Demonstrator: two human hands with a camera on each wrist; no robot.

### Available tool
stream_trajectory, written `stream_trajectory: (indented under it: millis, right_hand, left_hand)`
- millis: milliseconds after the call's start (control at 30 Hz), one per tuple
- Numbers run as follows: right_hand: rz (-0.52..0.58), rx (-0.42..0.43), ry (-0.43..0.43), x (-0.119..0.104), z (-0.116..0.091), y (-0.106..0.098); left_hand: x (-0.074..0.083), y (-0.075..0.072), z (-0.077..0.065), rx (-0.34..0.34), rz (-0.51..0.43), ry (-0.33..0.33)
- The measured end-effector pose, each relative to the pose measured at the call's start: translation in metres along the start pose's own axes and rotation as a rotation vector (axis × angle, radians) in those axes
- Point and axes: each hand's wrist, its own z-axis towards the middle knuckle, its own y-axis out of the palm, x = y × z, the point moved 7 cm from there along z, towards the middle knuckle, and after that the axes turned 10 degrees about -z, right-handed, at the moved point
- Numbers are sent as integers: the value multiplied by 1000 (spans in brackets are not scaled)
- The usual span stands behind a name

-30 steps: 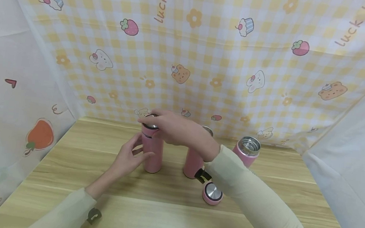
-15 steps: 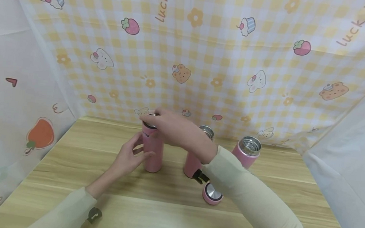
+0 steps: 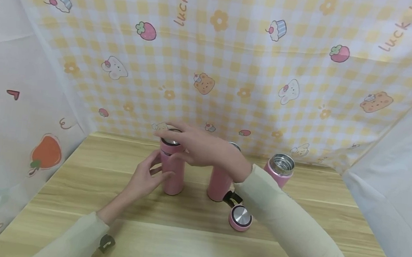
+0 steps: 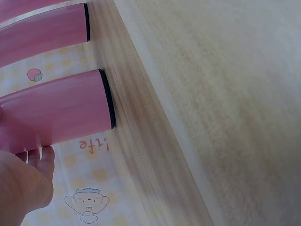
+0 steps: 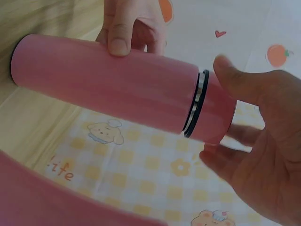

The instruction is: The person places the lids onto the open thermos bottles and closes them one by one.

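Observation:
A pink thermos bottle (image 3: 174,177) stands upright on the table at left of centre. My left hand (image 3: 144,180) grips its body, thumb in front and fingers behind. Over its top, my right hand (image 3: 204,147) spreads loosely around the pink lid (image 5: 217,108), thumb on one side and fingers on the other. A thin metal band shows between lid and body in the right wrist view. In the left wrist view, the lower part of the bottle (image 4: 59,108) shows its black base. The right hand hides part of the lid in the head view.
A second pink thermos (image 3: 219,183), with no lid, stands to the right, partly behind my right wrist. Farther right is another lidless thermos (image 3: 277,176). A loose pink lid (image 3: 240,218) lies near my right sleeve. A patterned cloth (image 3: 212,63) hangs behind the table (image 3: 179,250).
The right hand's fingers and thumb have spread a little wider around the lid, and the wrist has shifted slightly. My left hand keeps its hold on the bottle.

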Motion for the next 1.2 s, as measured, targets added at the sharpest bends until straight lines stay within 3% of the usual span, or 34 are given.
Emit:
stream_trajectory:
  millis: [133, 333, 967, 1200]
  right_hand:
    - [65, 7, -58, 1, -1, 1]
    - [76, -14, -28, 2, 0, 2]
    - [-70, -3, 37, -5, 2, -3]
    - [-96, -16, 108, -6, 2, -3]
  left_hand:
    - [0, 0, 0, 2, -5, 0]
    - [0, 0, -1, 1, 1, -14]
    - [-1, 0, -1, 3, 7, -25]
    - [-1, 0, 0, 11, 3, -26]
